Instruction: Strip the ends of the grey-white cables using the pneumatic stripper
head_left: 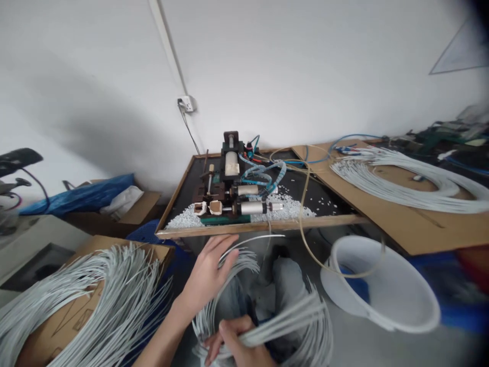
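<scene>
- Wires [267, 326], thin white cut lengths, lie looped across the lap, so both hands can sort them close to the body.
- Right hand [233, 346] is clenched round the bundle at its lower end, pinning the strands together so they fan upward.
- Left hand [208, 272] has loose, spread fingers resting among the upper loops; a single strand [254, 238] arcs over its fingertips toward the worktop [263, 224] edge, seemingly picked apart from the rest.
- Small machine [233, 191] stands on the worktop just ahead, white scraps [187, 218] heaped about it.
- White bucket [385, 285] tilts at the right; another wire pile [95, 290] rests on cardboard at the left.
</scene>
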The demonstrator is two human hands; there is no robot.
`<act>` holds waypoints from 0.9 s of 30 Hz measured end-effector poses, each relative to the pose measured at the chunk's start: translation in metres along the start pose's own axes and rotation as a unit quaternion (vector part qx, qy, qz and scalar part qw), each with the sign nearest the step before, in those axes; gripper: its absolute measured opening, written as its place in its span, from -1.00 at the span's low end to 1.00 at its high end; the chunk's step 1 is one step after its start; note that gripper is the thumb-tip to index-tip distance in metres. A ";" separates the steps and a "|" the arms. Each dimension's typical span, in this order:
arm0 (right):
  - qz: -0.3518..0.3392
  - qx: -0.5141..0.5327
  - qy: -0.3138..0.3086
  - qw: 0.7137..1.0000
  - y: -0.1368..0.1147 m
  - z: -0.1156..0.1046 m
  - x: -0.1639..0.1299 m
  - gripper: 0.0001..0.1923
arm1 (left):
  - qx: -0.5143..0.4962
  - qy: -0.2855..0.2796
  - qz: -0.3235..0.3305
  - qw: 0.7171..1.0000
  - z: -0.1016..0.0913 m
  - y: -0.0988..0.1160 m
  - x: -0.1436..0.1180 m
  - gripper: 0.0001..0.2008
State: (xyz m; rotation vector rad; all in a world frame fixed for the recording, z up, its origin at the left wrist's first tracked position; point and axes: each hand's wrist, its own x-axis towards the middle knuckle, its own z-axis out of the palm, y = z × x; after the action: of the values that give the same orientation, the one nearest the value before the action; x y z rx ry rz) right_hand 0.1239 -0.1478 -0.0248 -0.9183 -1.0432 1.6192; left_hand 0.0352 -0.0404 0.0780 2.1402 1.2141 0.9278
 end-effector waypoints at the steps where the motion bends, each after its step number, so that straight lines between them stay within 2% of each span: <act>1: 0.010 0.009 -0.015 1.000 -0.011 0.000 0.000 -0.37 | -0.012 -0.058 0.002 0.998 0.002 0.009 -0.002 -0.69; 4: 0.034 -0.006 -0.062 0.997 -0.045 -0.004 0.000 -0.49 | -0.044 -0.238 -0.006 0.970 0.009 0.032 -0.010 -0.74; 5: 0.020 -0.027 -0.069 0.997 -0.054 -0.006 -0.001 -0.52 | -0.041 -0.271 -0.008 0.962 0.011 0.037 -0.013 -0.77; 7: 0.006 -0.048 -0.079 0.996 -0.063 -0.008 -0.001 -0.56 | -0.028 -0.286 -0.015 0.958 0.016 0.042 -0.017 -0.82; 9: 0.009 -0.039 -0.073 0.996 -0.059 -0.010 -0.001 -0.59 | -0.030 -0.266 -0.039 0.963 0.021 0.042 -0.020 -0.81; 13: 0.036 -0.013 0.032 0.999 -0.028 -0.011 0.002 -0.84 | -0.060 -0.207 -0.094 0.972 0.025 0.029 -0.022 -0.76; 17: 0.074 0.014 0.086 0.993 0.001 -0.009 0.001 -0.65 | -0.043 -0.127 -0.104 0.985 0.023 0.018 -0.022 -0.76; 20: 0.075 0.036 0.101 0.991 0.008 -0.009 -0.002 -0.50 | -0.075 -0.090 -0.102 0.988 0.020 0.015 -0.021 -0.74; 23: 0.078 0.044 0.099 0.991 0.005 -0.011 -0.002 -0.43 | -0.204 -0.039 -0.142 0.968 0.018 0.008 -0.019 -0.75; 27: 0.098 0.078 0.059 0.990 0.003 -0.014 -0.001 -0.37 | -0.380 0.116 -0.180 0.900 0.009 -0.018 -0.007 -0.72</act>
State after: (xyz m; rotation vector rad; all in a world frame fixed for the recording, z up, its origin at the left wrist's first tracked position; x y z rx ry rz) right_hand 0.1362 -0.1468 -0.0320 -1.0213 -0.7523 1.7573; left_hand 0.0307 -0.0387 0.0576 1.1722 1.0556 1.2429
